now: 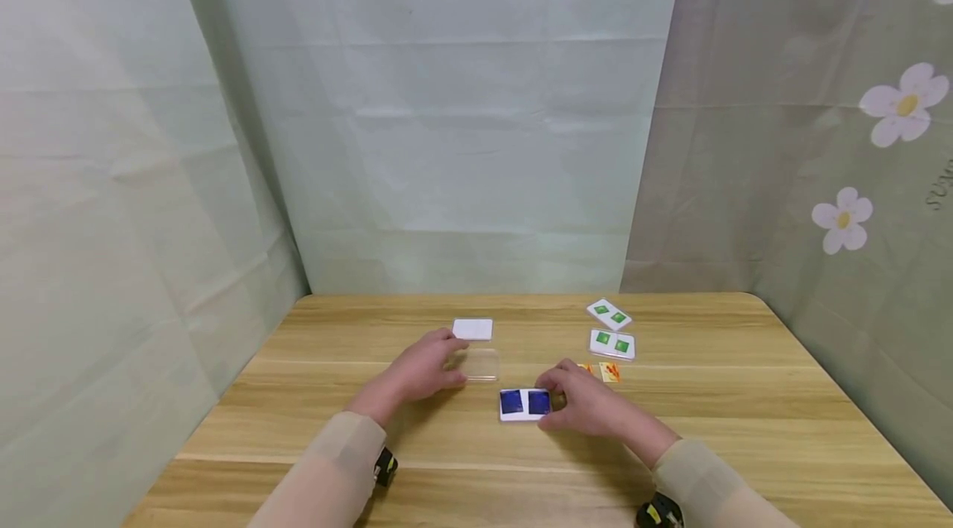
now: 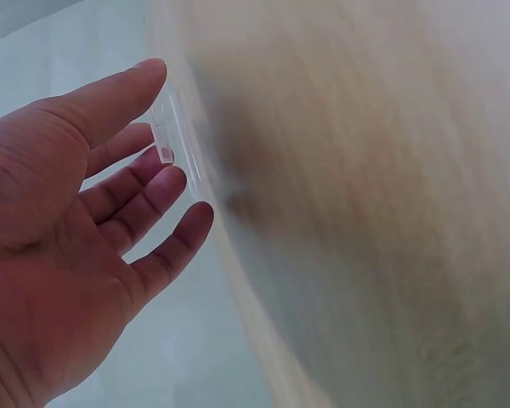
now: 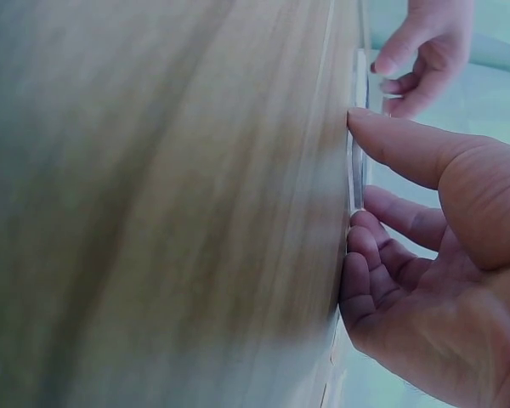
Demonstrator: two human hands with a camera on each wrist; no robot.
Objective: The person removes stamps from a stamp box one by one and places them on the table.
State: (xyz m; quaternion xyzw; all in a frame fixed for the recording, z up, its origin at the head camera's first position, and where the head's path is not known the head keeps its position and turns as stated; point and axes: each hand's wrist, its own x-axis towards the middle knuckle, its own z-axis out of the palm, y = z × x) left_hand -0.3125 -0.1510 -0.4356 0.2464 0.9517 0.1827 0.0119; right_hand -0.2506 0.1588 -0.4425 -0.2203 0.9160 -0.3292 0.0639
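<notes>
My left hand (image 1: 428, 367) is at the left end of a clear plastic cover (image 1: 480, 364) on the table, thumb at its near edge and fingers at its far edge. In the left wrist view the cover (image 2: 183, 144) lies between thumb and fingertips. With thumb and fingers on opposite edges, my right hand (image 1: 584, 400) holds a flat white rectangular piece (image 1: 524, 415) carrying two dark blue squares (image 1: 511, 401). In the right wrist view that piece appears only edge-on. Beyond the left hand lies a plain white rectangular piece (image 1: 472, 329).
Two white pieces with green squares, one tilted (image 1: 609, 314) and one nearer (image 1: 612, 343), lie at the back right. An orange-and-yellow square (image 1: 609, 372) lies beyond my right hand, with another partly hidden. Cloth hangings (image 1: 476, 139) stand behind the wooden table (image 1: 447, 487).
</notes>
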